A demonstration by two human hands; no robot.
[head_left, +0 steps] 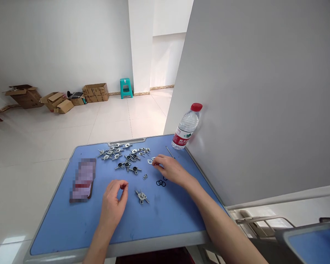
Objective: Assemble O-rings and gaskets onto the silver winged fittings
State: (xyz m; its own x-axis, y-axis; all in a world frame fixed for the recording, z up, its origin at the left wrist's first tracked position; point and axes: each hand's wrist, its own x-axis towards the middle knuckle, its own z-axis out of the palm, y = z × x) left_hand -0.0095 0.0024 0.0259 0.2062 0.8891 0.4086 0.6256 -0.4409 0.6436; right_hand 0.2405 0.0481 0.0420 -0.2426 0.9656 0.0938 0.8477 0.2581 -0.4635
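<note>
My left hand point(115, 198) is over the front left of the blue table, thumb and forefinger pinched together; anything between the tips is too small to make out. Just right of it lies a small metal valve-like part point(142, 196) with side stems and an upright pin. My right hand point(169, 167) reaches the right side, its fingertips at thin flat metal plates point(150, 161) with holes, partly covering them; the thumb appears apart from the fingers. Black rubber rings point(161, 183) lie below that hand. Between the hands sits a small cluster of nuts point(145, 176).
Several similar metal parts point(117, 150) lie at the back, some with black round inserts point(127, 165). A phone point(84, 179) is at left. A water bottle point(185, 128) stands by the grey partition, near a thin metal rod point(169, 151). Cardboard boxes point(95, 93) and a green stool point(125, 88) are beyond.
</note>
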